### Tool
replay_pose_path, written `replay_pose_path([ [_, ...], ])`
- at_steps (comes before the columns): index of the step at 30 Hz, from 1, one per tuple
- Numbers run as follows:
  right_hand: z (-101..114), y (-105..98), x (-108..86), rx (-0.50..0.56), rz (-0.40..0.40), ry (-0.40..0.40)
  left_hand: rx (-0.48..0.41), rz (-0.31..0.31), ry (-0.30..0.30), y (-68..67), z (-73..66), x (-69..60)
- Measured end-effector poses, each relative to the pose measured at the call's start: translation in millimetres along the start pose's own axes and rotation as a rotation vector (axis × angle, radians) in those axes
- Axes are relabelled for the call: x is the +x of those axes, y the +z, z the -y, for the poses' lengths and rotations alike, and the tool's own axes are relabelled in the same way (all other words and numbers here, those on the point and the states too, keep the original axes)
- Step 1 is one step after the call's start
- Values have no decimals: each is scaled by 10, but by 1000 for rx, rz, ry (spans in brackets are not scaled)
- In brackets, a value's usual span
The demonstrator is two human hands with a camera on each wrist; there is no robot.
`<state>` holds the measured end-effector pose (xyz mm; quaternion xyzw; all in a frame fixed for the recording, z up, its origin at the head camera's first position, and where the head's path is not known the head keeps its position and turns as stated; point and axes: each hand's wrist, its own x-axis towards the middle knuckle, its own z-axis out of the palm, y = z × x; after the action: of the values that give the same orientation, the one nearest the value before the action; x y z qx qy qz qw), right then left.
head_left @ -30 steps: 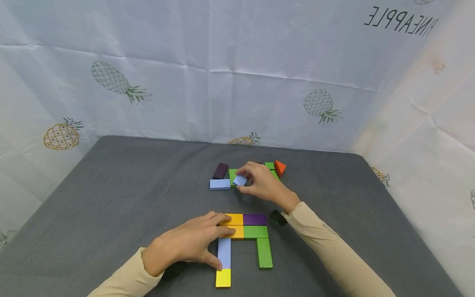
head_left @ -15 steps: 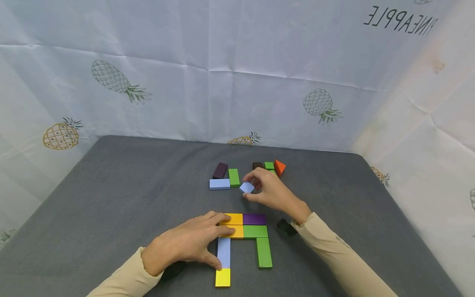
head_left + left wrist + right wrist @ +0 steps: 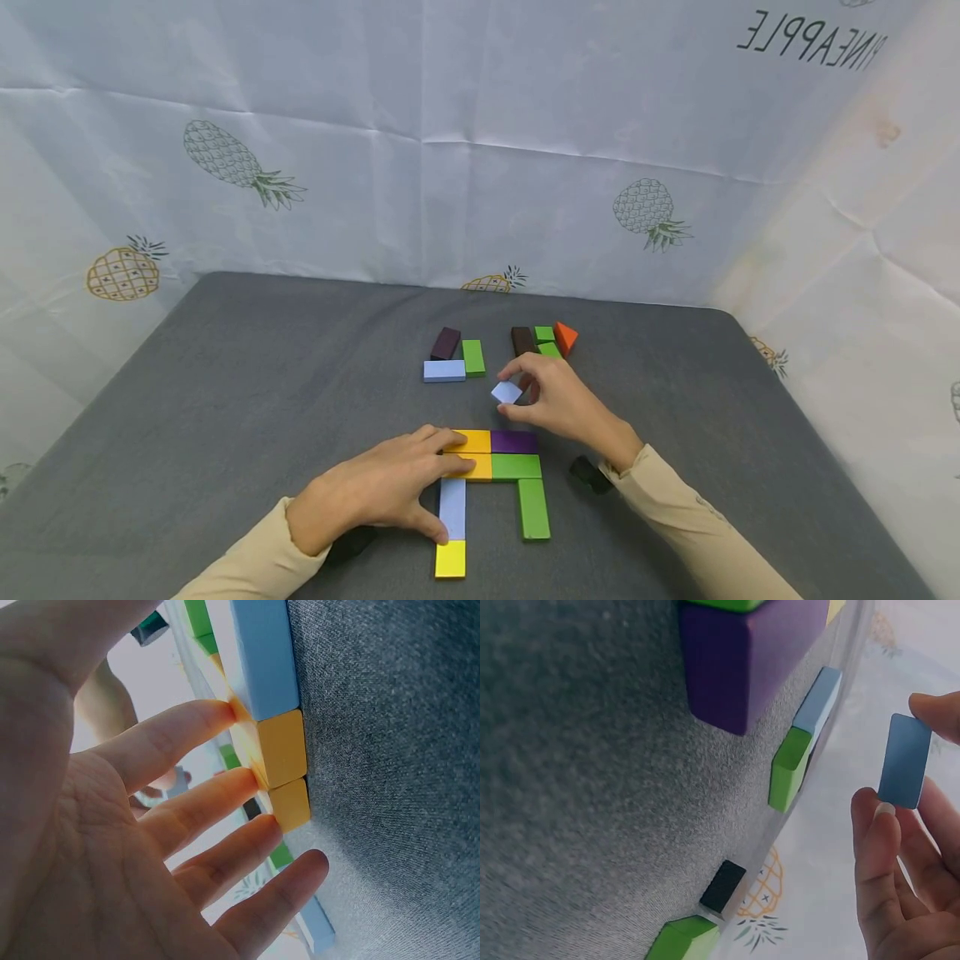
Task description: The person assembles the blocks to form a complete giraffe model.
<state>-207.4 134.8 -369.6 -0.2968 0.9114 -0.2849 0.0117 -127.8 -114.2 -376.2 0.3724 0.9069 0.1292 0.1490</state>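
Observation:
My right hand (image 3: 562,398) pinches a small light blue block (image 3: 506,392) between thumb and fingers, above the table behind the joined blocks. The right wrist view shows that blue block (image 3: 905,761) held by its ends, clear of the cloth. My left hand (image 3: 378,485) rests with spread fingers on two yellow blocks (image 3: 480,467), its thumb at the seam of a long blue block (image 3: 453,510) and a yellow one (image 3: 451,559). A purple block (image 3: 513,442) and two green blocks (image 3: 534,510) adjoin on the right. In the left wrist view, fingertips touch the yellow blocks (image 3: 282,748).
At the back left lie a dark purple block (image 3: 446,343), a blue block (image 3: 444,372) and a green block (image 3: 473,357). At the back right are a dark brown block (image 3: 522,341), green blocks (image 3: 544,334) and an orange triangular block (image 3: 566,337). A patterned curtain (image 3: 450,208) hangs behind the table.
My right hand has moved toward me and slightly right with the small blue block, uncovering the brown block and the back green block. My left hand has stayed in place.

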Motion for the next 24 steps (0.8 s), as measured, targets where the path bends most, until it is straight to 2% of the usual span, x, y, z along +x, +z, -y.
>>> replay_pose_path([
  [12, 11, 15, -137, -12, -62, -55, -9, -4, 5, 4, 5, -9],
  [19, 62, 35, -271, -56, -78, -48, -15, 6, 2, 10, 11, -4],
  [24, 95, 69, -354, -56, -90, -74, -17, 9, 0, 11, 11, -3],
])
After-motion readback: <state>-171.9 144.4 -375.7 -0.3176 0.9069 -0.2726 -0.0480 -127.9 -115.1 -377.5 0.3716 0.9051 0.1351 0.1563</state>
